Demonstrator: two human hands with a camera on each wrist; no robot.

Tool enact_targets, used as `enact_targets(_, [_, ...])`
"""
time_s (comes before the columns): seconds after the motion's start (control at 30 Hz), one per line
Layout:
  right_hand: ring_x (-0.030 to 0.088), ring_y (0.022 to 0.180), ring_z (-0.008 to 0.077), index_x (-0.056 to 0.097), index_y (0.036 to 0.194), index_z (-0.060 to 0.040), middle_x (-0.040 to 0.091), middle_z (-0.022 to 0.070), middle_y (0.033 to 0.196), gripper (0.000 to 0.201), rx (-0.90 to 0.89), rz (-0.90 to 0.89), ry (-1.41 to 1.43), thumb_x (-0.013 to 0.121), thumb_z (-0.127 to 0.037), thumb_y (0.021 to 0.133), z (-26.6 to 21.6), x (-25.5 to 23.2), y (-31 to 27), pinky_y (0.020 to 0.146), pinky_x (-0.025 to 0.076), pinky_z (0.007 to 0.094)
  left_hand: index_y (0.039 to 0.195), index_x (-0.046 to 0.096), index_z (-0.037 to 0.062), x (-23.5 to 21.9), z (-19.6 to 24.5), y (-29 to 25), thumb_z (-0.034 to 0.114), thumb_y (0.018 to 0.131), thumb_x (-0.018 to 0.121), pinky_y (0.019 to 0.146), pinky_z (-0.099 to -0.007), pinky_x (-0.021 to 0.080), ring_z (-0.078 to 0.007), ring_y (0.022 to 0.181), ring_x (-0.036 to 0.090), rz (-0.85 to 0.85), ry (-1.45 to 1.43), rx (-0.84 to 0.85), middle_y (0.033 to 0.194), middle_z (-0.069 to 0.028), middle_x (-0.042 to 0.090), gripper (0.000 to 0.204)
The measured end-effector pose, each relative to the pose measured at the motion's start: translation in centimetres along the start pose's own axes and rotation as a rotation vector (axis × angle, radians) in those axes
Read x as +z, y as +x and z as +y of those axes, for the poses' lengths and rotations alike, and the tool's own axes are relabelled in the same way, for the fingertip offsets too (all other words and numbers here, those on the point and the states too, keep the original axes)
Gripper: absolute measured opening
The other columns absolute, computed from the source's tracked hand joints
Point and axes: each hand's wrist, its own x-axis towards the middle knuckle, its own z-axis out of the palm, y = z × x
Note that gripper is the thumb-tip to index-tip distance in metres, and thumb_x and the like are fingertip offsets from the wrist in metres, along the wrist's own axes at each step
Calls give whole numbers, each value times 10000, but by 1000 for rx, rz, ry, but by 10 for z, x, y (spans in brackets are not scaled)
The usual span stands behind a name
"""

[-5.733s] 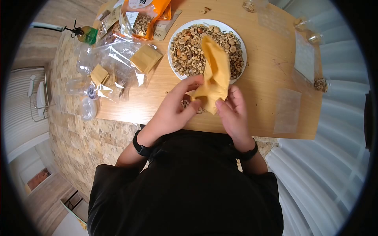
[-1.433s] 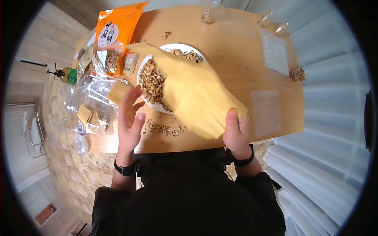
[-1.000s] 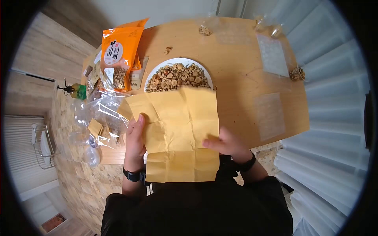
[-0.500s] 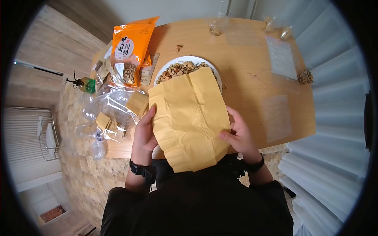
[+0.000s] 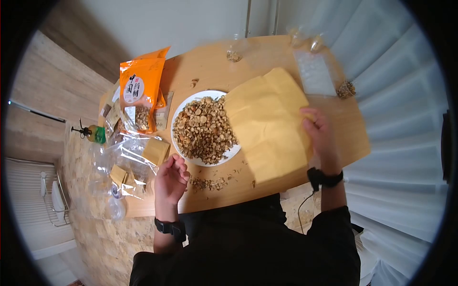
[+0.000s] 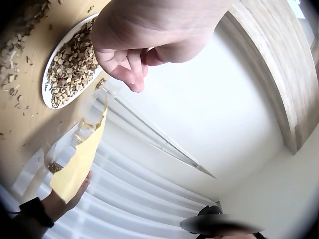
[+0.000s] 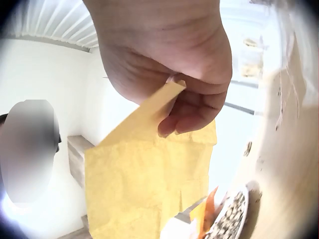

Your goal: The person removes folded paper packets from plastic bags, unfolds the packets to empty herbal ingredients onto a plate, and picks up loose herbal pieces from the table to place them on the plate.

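Note:
A creased yellow kraft paper sheet (image 5: 269, 126) hangs from my right hand (image 5: 318, 131), which pinches it by its right edge. In the right wrist view the fingers (image 7: 187, 122) curl against the top edge of the paper. The sheet overlaps the right rim of a white plate (image 5: 218, 161) heaped with dried herb slices (image 5: 202, 126). My left hand (image 5: 171, 178) is raised near the plate's lower left, its fingers loosely bent with nothing in them. Below it to the right, loose herb pieces (image 5: 212, 183) are scattered on the wooden table (image 5: 229, 198).
An orange pouch (image 5: 138, 95) stands at the back left. In front of it, clear plastic bags hold folded yellow paper (image 5: 156, 151). A spray bottle (image 5: 97, 134) is at the far left. Small jars (image 5: 346, 89) and a white sheet (image 5: 315, 74) lie at the right edge.
My left hand has let go of the paper and drawn left. The right hand has carried the paper right, uncovering most of the plate. Earlier both hands held the paper over the plate's front.

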Motion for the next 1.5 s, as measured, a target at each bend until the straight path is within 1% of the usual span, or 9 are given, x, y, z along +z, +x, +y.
enact_targets(0.13, [455, 707, 27, 570, 1106, -60, 530, -43, 788, 230, -164, 54, -49, 534, -80, 880, 4, -39, 50, 631, 377, 188, 975, 559, 57, -11, -9, -6, 155, 910, 458, 614, -244, 441, -140, 739, 607, 44, -37, -12, 822, -40, 644, 155])
enact_targets(0.43, [495, 806, 39, 581, 1076, -52, 565, -25, 860, 214, -95, 27, -30, 543, -169, 902, 47, -74, 130, 731, 398, 191, 916, 572, 70, -20, -7, -19, 161, 902, 448, 602, -235, 432, -121, 717, 580, 134, -41, 11, 788, -16, 626, 155])
enact_targets(0.53, [524, 862, 75, 594, 1037, -30, 599, 4, 907, 209, 7, 24, -13, 562, -177, 891, 77, -82, 150, 790, 409, 220, 907, 570, 73, -21, -8, -19, 167, 902, 442, 600, -234, 433, -120, 712, 578, 147, -29, 15, 777, -12, 619, 159])
enact_targets(0.7, [582, 932, 176, 601, 970, 16, 643, 94, 953, 226, -198, 107, -325, 596, -178, 854, 123, -88, 167, 835, 433, 290, 888, 558, 68, -26, -11, -16, 174, 901, 454, 602, -247, 435, -139, 697, 581, 161, -57, 6, 780, -31, 620, 149])
enact_targets(0.9, [597, 938, 281, 604, 973, 8, 631, 166, 979, 227, -109, 203, -615, 613, -154, 814, 99, -79, 145, 830, 453, 328, 903, 560, 77, -29, -15, -12, 186, 900, 467, 590, -250, 427, -135, 706, 565, 120, -41, 4, 782, -21, 605, 144])
enact_targets(1.1, [506, 1099, 284, 569, 1003, -13, 549, 141, 1151, 200, -513, 214, -879, 597, -106, 828, 113, -88, 138, 932, 406, 359, 908, 543, 69, -24, -16, -13, 181, 893, 466, 600, -235, 396, -115, 717, 522, 158, -38, 6, 793, -10, 580, 136])
enact_targets(1.17, [500, 1119, 265, 562, 1027, -1, 539, 131, 1191, 214, -275, 253, -642, 583, -110, 843, 69, -55, 114, 952, 392, 349, 912, 541, 66, -26, -15, -15, 180, 893, 463, 600, -234, 394, -115, 723, 520, 195, -45, 55, 795, -10, 578, 139])
enact_targets(1.37, [518, 1103, 231, 573, 1054, -10, 540, 125, 1208, 194, -240, -159, -125, 531, -73, 875, 4, 14, 65, 956, 394, 367, 947, 550, 82, -41, 3, -18, 197, 914, 447, 647, -222, 411, -104, 766, 541, 151, 38, 114, 838, -3, 594, 158])
enact_targets(1.5, [535, 1066, 228, 562, 1053, -23, 551, 130, 1178, 183, 39, -351, 299, 506, -103, 899, 0, 69, 45, 914, 416, 370, 971, 548, 91, -51, 25, -32, 168, 899, 480, 702, -234, 409, -99, 821, 534, 381, 351, 427, 901, 8, 581, 126])
